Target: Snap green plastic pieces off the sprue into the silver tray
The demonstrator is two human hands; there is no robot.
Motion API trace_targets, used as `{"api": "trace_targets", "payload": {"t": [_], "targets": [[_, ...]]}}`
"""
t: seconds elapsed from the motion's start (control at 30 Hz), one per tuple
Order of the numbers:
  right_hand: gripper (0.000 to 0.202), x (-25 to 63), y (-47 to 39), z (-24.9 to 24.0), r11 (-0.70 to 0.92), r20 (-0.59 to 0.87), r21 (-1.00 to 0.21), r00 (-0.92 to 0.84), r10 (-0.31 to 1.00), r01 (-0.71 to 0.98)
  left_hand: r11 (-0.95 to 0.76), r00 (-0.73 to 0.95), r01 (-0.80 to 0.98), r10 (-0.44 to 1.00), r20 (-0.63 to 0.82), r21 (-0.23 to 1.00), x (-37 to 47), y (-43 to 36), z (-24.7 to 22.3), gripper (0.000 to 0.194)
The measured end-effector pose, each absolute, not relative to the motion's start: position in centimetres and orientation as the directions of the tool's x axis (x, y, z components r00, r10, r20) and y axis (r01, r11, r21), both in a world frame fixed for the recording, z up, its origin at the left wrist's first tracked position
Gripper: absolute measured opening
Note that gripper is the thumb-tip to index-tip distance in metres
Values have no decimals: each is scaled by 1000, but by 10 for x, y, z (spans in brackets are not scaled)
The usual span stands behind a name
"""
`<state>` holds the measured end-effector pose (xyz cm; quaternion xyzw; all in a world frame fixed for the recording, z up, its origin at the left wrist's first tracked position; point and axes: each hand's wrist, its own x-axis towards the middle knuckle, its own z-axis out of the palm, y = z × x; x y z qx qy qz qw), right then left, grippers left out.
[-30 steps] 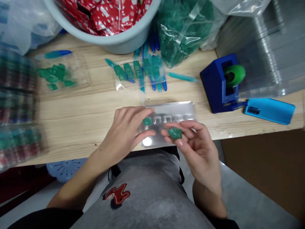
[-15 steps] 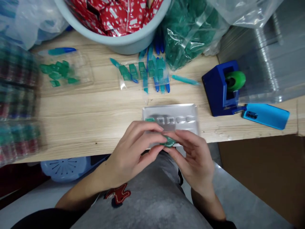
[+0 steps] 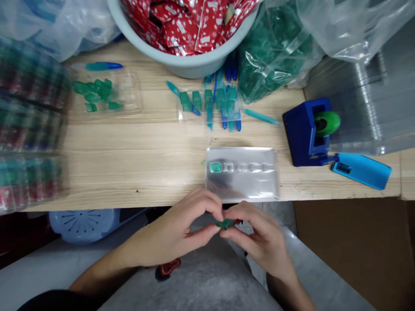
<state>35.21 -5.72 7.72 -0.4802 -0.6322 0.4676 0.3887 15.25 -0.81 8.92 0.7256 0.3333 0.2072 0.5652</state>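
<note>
My left hand [image 3: 184, 229] and my right hand [image 3: 257, 235] meet in front of the table edge. Between their fingertips they pinch a small translucent green plastic piece [image 3: 225, 223], partly covered by the fingers. Just beyond the hands lies a clear plastic blister tray [image 3: 241, 183] with a row of moulded pockets. A similar green plastic block [image 3: 215, 167] sits in its leftmost pocket; the other pockets of that row hold nothing.
Behind the tray stand a tub [image 3: 184, 65] of red packets and a bag [image 3: 272, 56] of green pieces. Loose green pieces [image 3: 97, 90] lie left, blue-green pens [image 3: 227, 116] centre. A tape dispenser [image 3: 303, 134] and phone [image 3: 363, 170] are right; filled packs [image 3: 29, 181] are stacked left.
Both hands have drawn back from over the tray towards my body, still pinching the green piece. The tray now shows almost whole. The camera view has shifted slightly.
</note>
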Motion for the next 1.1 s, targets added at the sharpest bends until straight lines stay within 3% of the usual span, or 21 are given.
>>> {"api": "trace_targets", "payload": {"t": [0.17, 0.33, 0.43, 0.5, 0.67, 0.83, 1.1], "targets": [[15, 351, -54, 77, -59, -78, -994, -224, 971, 87, -62, 584, 81, 812, 3, 995, 156, -16, 81, 30], [22, 348, -56, 74, -18, -24, -999, -117, 993, 48, 50, 499, 75, 863, -81, 996, 163, -24, 75, 18], [30, 351, -49, 77, 73, 43, -981, -164, 986, 182, 30, 460, 128, 884, -86, 991, 165, -21, 74, 11], [31, 355, -40, 76, 167, 104, -921, -190, 976, 353, -95, 415, 208, 910, 0, 973, 165, -15, 71, 10], [34, 368, -12, 65, 284, 258, -605, -155, 954, 744, -390, 328, 542, 914, 240, 745, 163, 5, 56, 13], [33, 371, 2, 67, 289, 175, -529, -231, 957, 798, -517, 411, 604, 854, 319, 606, 170, 20, 44, 12], [33, 375, 9, 82, 344, 133, -438, -319, 939, 831, -501, 488, 549, 842, 230, 669, 164, 29, 47, 15]]}}
